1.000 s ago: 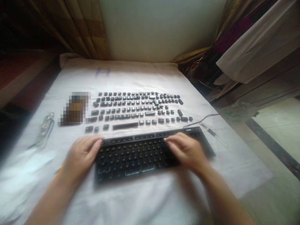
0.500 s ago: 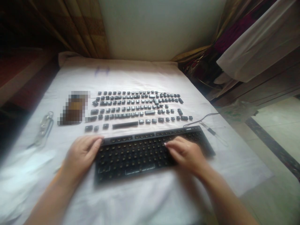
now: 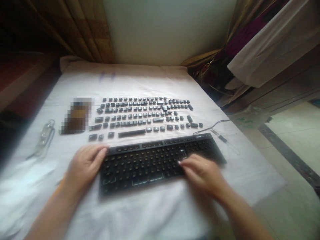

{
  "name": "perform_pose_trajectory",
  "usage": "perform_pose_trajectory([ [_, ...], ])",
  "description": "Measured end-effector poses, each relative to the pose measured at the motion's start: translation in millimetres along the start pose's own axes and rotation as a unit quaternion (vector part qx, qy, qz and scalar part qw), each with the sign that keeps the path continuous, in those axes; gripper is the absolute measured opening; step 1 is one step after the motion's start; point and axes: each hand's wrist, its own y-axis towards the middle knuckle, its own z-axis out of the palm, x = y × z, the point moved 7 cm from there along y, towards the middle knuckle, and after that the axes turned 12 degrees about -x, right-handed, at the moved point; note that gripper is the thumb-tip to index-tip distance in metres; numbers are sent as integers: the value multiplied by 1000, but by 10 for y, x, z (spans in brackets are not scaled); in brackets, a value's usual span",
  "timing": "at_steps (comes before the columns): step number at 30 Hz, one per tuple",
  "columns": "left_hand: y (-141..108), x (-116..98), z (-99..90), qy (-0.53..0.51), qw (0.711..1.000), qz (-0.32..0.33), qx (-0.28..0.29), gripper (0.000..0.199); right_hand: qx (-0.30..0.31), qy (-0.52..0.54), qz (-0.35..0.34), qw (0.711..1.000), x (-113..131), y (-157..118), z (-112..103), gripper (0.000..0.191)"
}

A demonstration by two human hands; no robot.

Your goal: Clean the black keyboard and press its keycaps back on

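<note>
A black keyboard [image 3: 150,166] without its keycaps lies at a slant on the white cloth. Pale metal wires show on it at the space bar place and near my right hand. My left hand [image 3: 85,163] grips its far left corner, thumb on top. Over the right-middle part, my right hand [image 3: 200,170] is closed in a pinch, fingertips low on the key field. A tiny light spot shows at the fingertips; whether it is a nail or a held piece I cannot make out. Rows of loose black keycaps [image 3: 135,116] lie beyond the keyboard, with the long space bar keycap [image 3: 131,133] nearest.
A blurred-out brown rectangular item [image 3: 77,115] lies left of the keycaps. Further left is a clear plastic item with a cord [image 3: 47,133]. A thin cable [image 3: 212,128] runs off the keyboard's far right, beside a small dark tool-like piece [image 3: 222,138]. The table's right edge drops to tiled floor.
My right hand has shifted slightly nearer and to the right, uncovering a bracket-shaped wire on the keyboard. My left hand keeps its grip. The whole view has shifted a little.
</note>
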Motion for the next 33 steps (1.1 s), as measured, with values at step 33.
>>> perform_pose_trajectory([
  [33,9,2,-11,4,1000,-5,-10,35,1,-3,3,1000,53,133,3,22],
])
